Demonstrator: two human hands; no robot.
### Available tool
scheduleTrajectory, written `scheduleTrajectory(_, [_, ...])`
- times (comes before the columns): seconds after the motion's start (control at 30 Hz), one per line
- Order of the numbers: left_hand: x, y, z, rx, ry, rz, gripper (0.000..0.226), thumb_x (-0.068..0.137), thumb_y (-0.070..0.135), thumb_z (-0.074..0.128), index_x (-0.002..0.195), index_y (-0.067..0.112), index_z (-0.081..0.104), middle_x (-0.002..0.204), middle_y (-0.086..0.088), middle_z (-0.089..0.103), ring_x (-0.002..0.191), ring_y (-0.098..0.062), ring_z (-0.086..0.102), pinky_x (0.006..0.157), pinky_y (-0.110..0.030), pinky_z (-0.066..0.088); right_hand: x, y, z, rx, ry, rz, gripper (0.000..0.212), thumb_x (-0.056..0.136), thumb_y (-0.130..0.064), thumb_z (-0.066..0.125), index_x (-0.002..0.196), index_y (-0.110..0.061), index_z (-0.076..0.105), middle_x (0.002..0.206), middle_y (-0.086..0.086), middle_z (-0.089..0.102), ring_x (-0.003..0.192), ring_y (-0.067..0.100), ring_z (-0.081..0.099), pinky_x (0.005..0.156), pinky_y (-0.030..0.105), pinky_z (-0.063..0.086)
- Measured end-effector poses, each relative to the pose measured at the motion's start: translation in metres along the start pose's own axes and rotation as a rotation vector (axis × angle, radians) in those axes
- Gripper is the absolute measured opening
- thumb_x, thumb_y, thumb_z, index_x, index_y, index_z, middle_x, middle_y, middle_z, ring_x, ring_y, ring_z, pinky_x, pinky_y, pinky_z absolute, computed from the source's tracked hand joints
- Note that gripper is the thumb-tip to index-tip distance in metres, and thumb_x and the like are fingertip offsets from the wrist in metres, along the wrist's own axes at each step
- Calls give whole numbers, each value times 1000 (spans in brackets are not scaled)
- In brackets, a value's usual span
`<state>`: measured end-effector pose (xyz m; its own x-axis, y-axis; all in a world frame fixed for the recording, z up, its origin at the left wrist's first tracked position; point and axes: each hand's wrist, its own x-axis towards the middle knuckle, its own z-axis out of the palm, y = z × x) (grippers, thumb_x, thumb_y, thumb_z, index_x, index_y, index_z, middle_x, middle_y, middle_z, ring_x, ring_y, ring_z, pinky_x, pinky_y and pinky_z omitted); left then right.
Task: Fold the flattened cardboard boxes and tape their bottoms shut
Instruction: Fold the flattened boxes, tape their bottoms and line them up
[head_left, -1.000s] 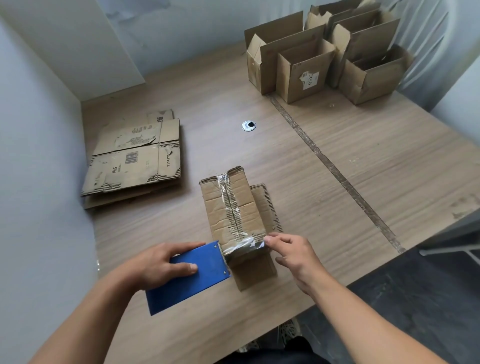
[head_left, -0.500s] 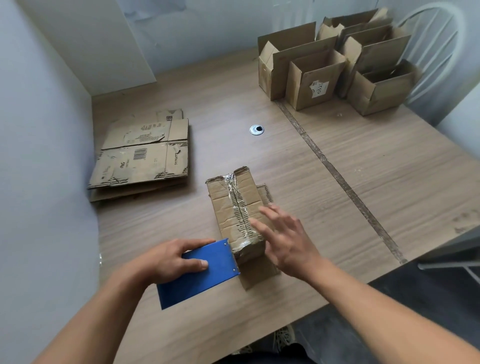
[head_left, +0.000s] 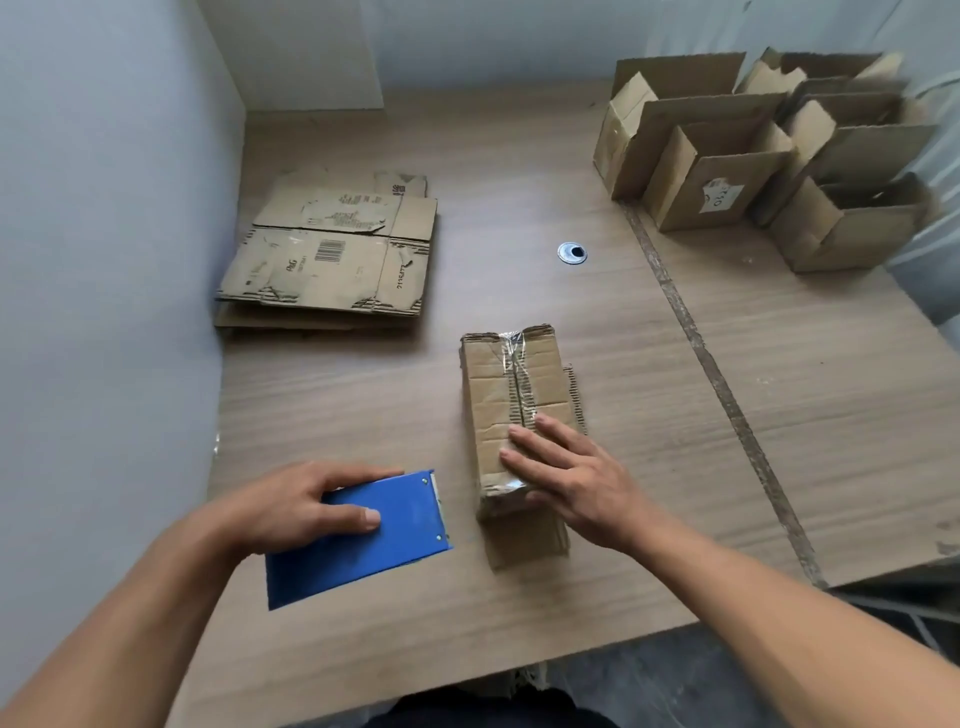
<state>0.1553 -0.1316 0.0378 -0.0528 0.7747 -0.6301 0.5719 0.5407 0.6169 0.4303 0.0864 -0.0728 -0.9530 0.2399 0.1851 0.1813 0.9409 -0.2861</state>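
— Pale walls (head_left: 104, 260) close in the wood-grain tabletop (head_left: 727, 415) on the left and at the back. Where is the box in hand?

— Near the front edge, in the middle: the small brown cardboard box (head_left: 498, 395) stands bottom-up, clear tape running along the seam between its flaps. The right hand (head_left: 571, 467) lies flat on the near end of that seam, fingers straight and slightly spread. I judge it is pressing the tape down so it sticks.

— And the other hand?

— The left hand (head_left: 291, 509) grips the blue flat-sided tape dispenser (head_left: 374, 540), resting on the table just beside the box, thumb on its top face, fingers curled over the far edge. Held like that, it is probably ready for the next box.

— Why two piles?

— Supply and output, I think. The stack of flattened cardboard boxes (head_left: 332, 260) lies far left against the wall; the cluster of folded open-topped boxes (head_left: 727, 171) stands at the far right corner, well apart from the work. A round metal grommet (head_left: 572, 253) sits in the tabletop between the piles.

— What can't you make out?

— The tape roll is hidden behind the dispenser's blue side. The right palm covers the tape's near end, so I cannot tell whether it wraps down the front wall. The far-right boxes are blurred and cut off at the frame's edge.
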Motion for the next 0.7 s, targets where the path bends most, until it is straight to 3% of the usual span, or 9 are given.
scheduleTrajectory(0.23, [42,8,5,74,-55,-91,41,90,43,67,126,58,56,117,29,63,107,0,59,95,-25,42,0,1,-5,33,-66,45,53,104,-54,28,150,-30,38,156,-7,39,148,24,28,114,43,37])
scheduleTrajectory(0.43, [60,20,2,31,-143,-103,34,91,40,66,122,54,61,113,23,67,101,-1,63,85,-23,45,0,-1,-8,70,-107,97,54,100,-62,32,151,-41,34,159,-13,32,151,18,19,117,45,32])
scheduleTrajectory(0.57, [61,30,4,88,-132,-93,38,90,43,65,126,52,59,119,20,65,106,-7,60,93,-28,45,5,-17,-15,-85,-24,109,53,91,-61,46,140,-42,47,150,-11,48,141,21,42,108,58,37])
scheduleTrajectory(0.7, [59,54,20,308,36,-80,41,82,50,60,122,45,61,118,11,68,105,-18,61,91,-35,51,14,-36,-10,-149,52,130,50,79,-51,55,124,-30,56,134,-1,59,131,31,52,105,62,39])
